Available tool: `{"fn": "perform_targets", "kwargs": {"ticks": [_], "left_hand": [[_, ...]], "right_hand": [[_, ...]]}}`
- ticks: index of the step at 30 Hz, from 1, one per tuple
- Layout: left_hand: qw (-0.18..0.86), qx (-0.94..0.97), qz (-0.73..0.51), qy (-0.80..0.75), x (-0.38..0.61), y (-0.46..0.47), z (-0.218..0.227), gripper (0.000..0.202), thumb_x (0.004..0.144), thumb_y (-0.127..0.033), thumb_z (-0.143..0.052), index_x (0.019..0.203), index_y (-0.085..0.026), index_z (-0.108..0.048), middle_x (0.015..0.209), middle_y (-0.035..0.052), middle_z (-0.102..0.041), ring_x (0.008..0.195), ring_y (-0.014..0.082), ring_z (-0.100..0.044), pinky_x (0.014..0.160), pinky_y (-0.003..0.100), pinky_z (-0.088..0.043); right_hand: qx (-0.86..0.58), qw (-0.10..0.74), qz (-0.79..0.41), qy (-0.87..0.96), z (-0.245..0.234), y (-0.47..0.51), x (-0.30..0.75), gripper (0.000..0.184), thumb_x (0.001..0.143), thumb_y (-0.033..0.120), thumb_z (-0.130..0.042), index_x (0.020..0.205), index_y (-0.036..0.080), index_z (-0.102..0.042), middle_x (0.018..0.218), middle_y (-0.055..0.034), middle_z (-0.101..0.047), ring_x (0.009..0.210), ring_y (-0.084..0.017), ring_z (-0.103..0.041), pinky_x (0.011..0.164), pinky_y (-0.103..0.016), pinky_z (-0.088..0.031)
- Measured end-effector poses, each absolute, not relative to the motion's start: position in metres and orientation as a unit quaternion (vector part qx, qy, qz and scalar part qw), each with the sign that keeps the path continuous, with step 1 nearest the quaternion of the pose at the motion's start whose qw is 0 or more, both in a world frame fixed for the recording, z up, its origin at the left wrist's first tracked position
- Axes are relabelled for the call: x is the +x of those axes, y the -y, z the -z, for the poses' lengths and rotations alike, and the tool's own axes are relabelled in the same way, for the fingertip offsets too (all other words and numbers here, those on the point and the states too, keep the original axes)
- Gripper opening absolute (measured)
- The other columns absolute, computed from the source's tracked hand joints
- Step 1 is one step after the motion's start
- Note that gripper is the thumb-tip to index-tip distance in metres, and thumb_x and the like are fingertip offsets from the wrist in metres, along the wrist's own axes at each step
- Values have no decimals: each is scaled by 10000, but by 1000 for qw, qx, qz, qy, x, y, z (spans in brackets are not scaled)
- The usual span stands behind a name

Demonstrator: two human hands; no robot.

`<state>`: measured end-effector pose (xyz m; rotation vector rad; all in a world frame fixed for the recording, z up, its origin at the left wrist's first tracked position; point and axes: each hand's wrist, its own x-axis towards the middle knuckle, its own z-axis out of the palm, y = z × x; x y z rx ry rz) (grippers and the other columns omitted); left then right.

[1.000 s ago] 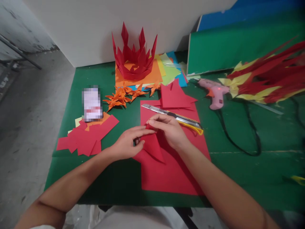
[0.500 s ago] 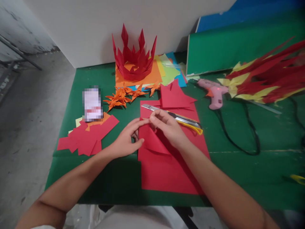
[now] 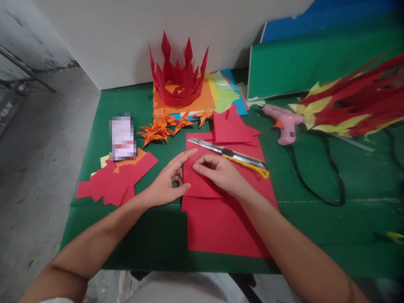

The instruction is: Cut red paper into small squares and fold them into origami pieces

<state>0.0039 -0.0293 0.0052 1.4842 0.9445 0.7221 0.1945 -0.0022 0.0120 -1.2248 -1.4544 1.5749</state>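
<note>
A small piece of red paper (image 3: pixel 198 185) lies folded on a larger red sheet (image 3: pixel 221 227) in the middle of the green table. My left hand (image 3: pixel 167 181) rests at its left edge, index finger stretched along the paper and thumb pressing the lower corner. My right hand (image 3: pixel 221 172) presses down on the top of the piece with curled fingertips. A utility knife (image 3: pixel 230 155) with a yellow handle and extended blade lies just beyond my right hand.
A red paper crown (image 3: pixel 178 80) stands on coloured sheets at the back. Orange folded stars (image 3: pixel 164 126), red offcuts (image 3: pixel 116 181), a folded red shape (image 3: pixel 232 126), a pink glue gun (image 3: pixel 284 122) with black cord and a red and yellow paper bundle (image 3: pixel 356 101) surround the work.
The raised red flap has been pressed flat onto the sheet. My right hand moved down and left onto it; my left index finger stretched out along the edge.
</note>
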Motion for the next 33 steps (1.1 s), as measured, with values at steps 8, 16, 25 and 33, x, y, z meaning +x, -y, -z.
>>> {"fn": "perform_targets", "kwargs": {"ticks": [8,16,25,33], "left_hand": [[583,630,-339,-385,5,28,-6,855,822,-240,-666,1512,-430,-197,1640,82,-128,664,34,-497,602,180,-481],[567,642,-322,-403,3,30,0,531,857,-238,-631,1370,-303,-514,1537,90,-396,1135,200,-584,788,238,-528],[571,631,-321,-415,3,31,-1,573,860,-248,-632,1409,-305,-477,1566,81,-357,1284,219,-506,870,249,-533],[602,543,-433,-394,-6,15,3,669,808,-378,-717,1419,-310,-454,1533,80,-414,1234,255,-578,937,347,-547]], "right_hand": [[-462,338,-620,537,-11,2,194,268,730,442,-728,678,194,-641,699,5,-610,678,-145,-539,709,-296,-447],[-467,346,-621,526,-10,4,195,265,751,441,-712,682,198,-631,712,8,-610,688,-143,-540,718,-292,-445],[-477,344,-619,520,-11,3,193,264,742,439,-711,665,202,-624,700,3,-609,674,-147,-537,710,-303,-441],[-486,330,-616,524,-14,2,197,280,735,436,-707,643,189,-613,647,15,-564,615,-121,-484,610,-274,-399]]}}
